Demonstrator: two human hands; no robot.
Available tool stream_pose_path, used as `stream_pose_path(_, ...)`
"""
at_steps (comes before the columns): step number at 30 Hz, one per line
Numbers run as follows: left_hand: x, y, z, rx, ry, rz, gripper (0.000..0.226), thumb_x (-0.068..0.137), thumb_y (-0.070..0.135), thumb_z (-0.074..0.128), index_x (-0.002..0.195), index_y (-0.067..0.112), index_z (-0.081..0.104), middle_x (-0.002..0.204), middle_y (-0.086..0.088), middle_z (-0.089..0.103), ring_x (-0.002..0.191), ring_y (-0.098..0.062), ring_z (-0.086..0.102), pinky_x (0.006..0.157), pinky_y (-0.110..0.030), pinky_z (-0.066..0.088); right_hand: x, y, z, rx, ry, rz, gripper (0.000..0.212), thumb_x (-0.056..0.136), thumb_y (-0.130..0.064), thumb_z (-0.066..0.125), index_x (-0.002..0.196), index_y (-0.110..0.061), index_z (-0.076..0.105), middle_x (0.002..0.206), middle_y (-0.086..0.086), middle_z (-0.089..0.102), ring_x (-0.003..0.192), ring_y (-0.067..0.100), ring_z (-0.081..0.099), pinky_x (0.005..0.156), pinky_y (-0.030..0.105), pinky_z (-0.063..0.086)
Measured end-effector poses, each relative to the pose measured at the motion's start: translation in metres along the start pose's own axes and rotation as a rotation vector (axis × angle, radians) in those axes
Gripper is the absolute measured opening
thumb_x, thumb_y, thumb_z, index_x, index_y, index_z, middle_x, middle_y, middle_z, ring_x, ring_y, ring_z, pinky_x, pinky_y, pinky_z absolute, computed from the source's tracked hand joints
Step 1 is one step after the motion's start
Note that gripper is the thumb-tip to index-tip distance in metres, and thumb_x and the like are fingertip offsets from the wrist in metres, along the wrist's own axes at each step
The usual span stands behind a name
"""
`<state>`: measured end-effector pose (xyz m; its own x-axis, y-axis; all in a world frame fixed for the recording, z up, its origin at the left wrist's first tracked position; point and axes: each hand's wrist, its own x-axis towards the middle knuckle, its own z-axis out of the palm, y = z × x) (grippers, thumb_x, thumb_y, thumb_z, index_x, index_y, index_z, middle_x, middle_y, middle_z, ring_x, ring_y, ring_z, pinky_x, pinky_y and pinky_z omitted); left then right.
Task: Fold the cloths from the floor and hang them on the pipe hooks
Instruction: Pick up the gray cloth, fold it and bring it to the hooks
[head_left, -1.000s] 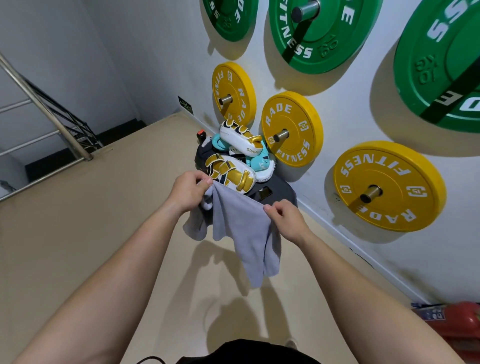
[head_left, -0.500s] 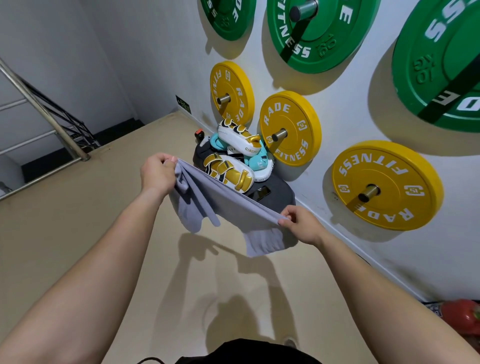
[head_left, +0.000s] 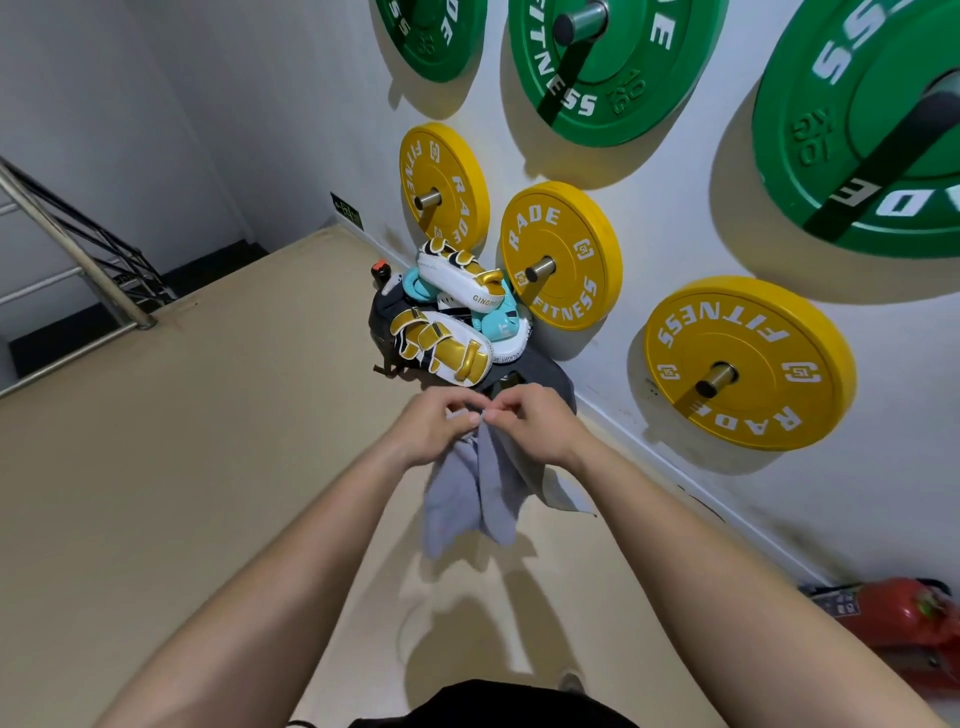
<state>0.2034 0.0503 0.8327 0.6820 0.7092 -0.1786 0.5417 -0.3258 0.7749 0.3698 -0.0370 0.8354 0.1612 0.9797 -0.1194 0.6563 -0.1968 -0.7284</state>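
A light grey cloth (head_left: 475, 491) hangs doubled in the air in front of me, above the beige floor. My left hand (head_left: 434, 428) and my right hand (head_left: 535, 421) are side by side at its top edge, fingertips almost touching, each pinching the cloth's upper corners. Metal pipe pegs (head_left: 540, 269) stick out of the white wall, each carrying a yellow weight plate (head_left: 563, 254). A dark cloth (head_left: 550, 382) lies on the floor just behind my hands, partly hidden by them.
Gold and white boxing pads (head_left: 441, 348) and teal items are piled on the dark cloth by the wall. Green plates (head_left: 597, 67) hang higher up. A red fire extinguisher (head_left: 893, 618) lies at the right. A stair railing (head_left: 78, 249) stands at the left.
My hands were spread apart with the grey cloth stretched between them. They have come together, folding the cloth in half so it hangs down.
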Motion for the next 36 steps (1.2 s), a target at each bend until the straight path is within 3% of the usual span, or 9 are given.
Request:
stream_pose_path(3, 0.002, 0.001, 0.014, 0.038, 0.02, 0.0, 0.015, 0.097, 0.019, 0.059, 0.099, 0.018, 0.074, 0.1, 0.004, 0.073, 0.095, -0.014, 0.062, 0.082, -0.03, 0.047, -0.007, 0.006, -0.005, 0.068, 0.072, 0.071, 0.021, 0.088, -0.04, 0.067, 0.073, -0.025, 0.068, 0.069, -0.009, 0.065, 0.067, 0.007, 0.058, 0.06, 0.025, 0.044)
stream_pose_path(6, 0.004, 0.008, 0.018, 0.088, 0.031, 0.01, 0.013, 0.099, 0.018, 0.055, 0.092, 0.018, 0.066, 0.097, 0.003, 0.068, 0.09, -0.014, 0.058, 0.075, -0.028, 0.042, -0.021, 0.023, -0.011, 0.133, 0.109, 0.141, 0.027, 0.082, -0.042, 0.074, 0.07, -0.019, 0.067, 0.064, -0.004, 0.063, 0.057, 0.007, 0.053, 0.054, 0.021, 0.041)
stream_pose_path(11, 0.012, 0.015, 0.015, 0.129, 0.055, 0.004, 0.014, 0.099, 0.017, 0.053, 0.088, 0.021, 0.061, 0.091, 0.002, 0.064, 0.086, -0.017, 0.056, 0.076, -0.029, 0.042, -0.04, 0.045, -0.019, 0.386, 0.046, 0.197, 0.009, 0.089, -0.004, 0.065, 0.084, -0.011, 0.069, 0.066, 0.007, 0.052, 0.055, 0.013, 0.047, 0.052, 0.021, 0.045)
stream_pose_path(13, 0.013, 0.016, 0.015, 0.14, 0.06, -0.012, 0.015, 0.1, 0.016, 0.052, 0.087, 0.02, 0.061, 0.089, 0.001, 0.064, 0.085, -0.018, 0.056, 0.075, -0.028, 0.041, -0.041, 0.055, -0.021, 0.374, 0.119, 0.219, 0.01, 0.09, -0.011, 0.065, 0.082, -0.015, 0.068, 0.068, 0.008, 0.055, 0.059, 0.015, 0.05, 0.057, 0.029, 0.048)
stream_pose_path(16, 0.013, 0.014, 0.015, 0.125, 0.087, -0.023, 0.016, 0.099, 0.016, 0.053, 0.087, 0.019, 0.062, 0.087, 0.002, 0.065, 0.088, -0.02, 0.06, 0.074, -0.028, 0.04, -0.036, 0.061, -0.018, 0.347, 0.203, 0.266, 0.021, 0.086, -0.041, 0.061, 0.076, -0.022, 0.061, 0.071, 0.007, 0.064, 0.068, 0.025, 0.06, 0.071, 0.049, 0.056)
stream_pose_path(21, 0.013, 0.012, 0.009, 0.02, 0.285, -0.118, 0.007, 0.092, 0.022, 0.067, 0.089, 0.021, 0.073, 0.084, 0.006, 0.071, 0.08, -0.011, 0.061, 0.072, -0.026, 0.044, -0.026, 0.041, -0.016, 0.364, 0.329, 0.244, 0.02, 0.095, -0.033, 0.058, 0.081, -0.018, 0.059, 0.07, 0.001, 0.065, 0.065, 0.018, 0.061, 0.064, 0.038, 0.052)
stream_pose_path(25, 0.006, 0.007, 0.007, -0.103, 0.37, -0.196, 0.008, 0.085, 0.02, 0.076, 0.081, 0.022, 0.069, 0.067, 0.003, 0.067, 0.062, -0.014, 0.062, 0.063, -0.03, 0.054, -0.018, 0.031, -0.007, 0.459, 0.281, 0.249, 0.025, 0.084, -0.039, 0.068, 0.076, -0.015, 0.066, 0.056, -0.003, 0.057, 0.054, 0.015, 0.052, 0.056, 0.037, 0.049)
stream_pose_path(30, -0.002, 0.009, 0.019, -0.414, 0.27, -0.236, 0.004, 0.087, 0.01, 0.072, 0.086, 0.009, 0.069, 0.057, 0.005, 0.061, 0.062, -0.019, 0.061, 0.07, -0.037, 0.061, -0.016, 0.021, 0.009, 0.61, 0.261, 0.249, 0.019, 0.082, -0.03, 0.074, 0.073, -0.014, 0.07, 0.056, -0.002, 0.059, 0.055, 0.014, 0.052, 0.062, 0.033, 0.046)
stream_pose_path(36, -0.01, 0.026, 0.035, -0.618, 0.127, -0.255, 0.011, 0.092, 0.006, 0.064, 0.092, 0.007, 0.075, 0.082, -0.013, 0.072, 0.074, -0.017, 0.067, 0.077, -0.029, 0.06, -0.027, 0.015, 0.016, 0.689, 0.208, 0.231, 0.006, 0.089, -0.013, 0.069, 0.086, -0.011, 0.074, 0.059, -0.004, 0.062, 0.059, 0.01, 0.055, 0.065, 0.028, 0.046)
